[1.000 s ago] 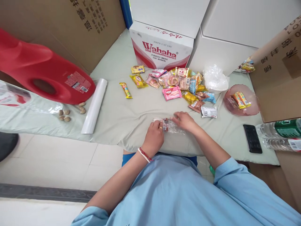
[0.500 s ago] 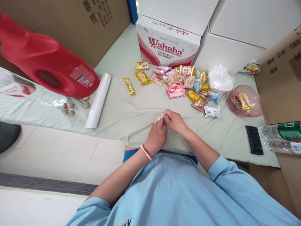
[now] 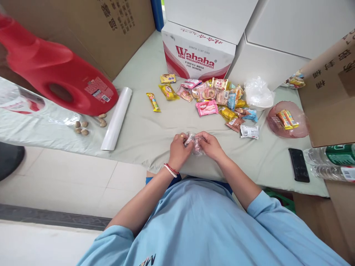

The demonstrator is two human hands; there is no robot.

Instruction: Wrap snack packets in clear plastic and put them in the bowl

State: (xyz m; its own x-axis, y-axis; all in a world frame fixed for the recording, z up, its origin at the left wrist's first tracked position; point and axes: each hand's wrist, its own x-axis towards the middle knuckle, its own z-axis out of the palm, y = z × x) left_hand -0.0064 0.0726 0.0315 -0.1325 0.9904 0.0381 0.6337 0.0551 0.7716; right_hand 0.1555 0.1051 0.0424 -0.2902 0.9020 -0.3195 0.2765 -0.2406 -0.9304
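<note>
Between my hands is a crumpled clear plastic bag (image 3: 198,148), pinched from both sides close to the table's front edge. My left hand (image 3: 180,148) has its fingers closed on the bag's left part. On the right part, the fingers of my right hand (image 3: 210,145) are closed too. Something pinkish shows through the plastic, too small to make out. Beyond my hands lies a heap of wrapped snacks, with a pink nabati packet (image 3: 207,108) and a white packet (image 3: 249,131) nearest.
At the left stand a red jug (image 3: 63,74) and a white roll (image 3: 116,119), with several nuts (image 3: 84,132) beside them. A pink bowl (image 3: 273,125) holds yellow packets; a phone (image 3: 298,165) and bottles (image 3: 332,154) lie at the right. Behind is a Wahaha box (image 3: 198,50).
My hands have drawn apart a little, the left one shifting left. More of the clear plastic bag now shows between them.
</note>
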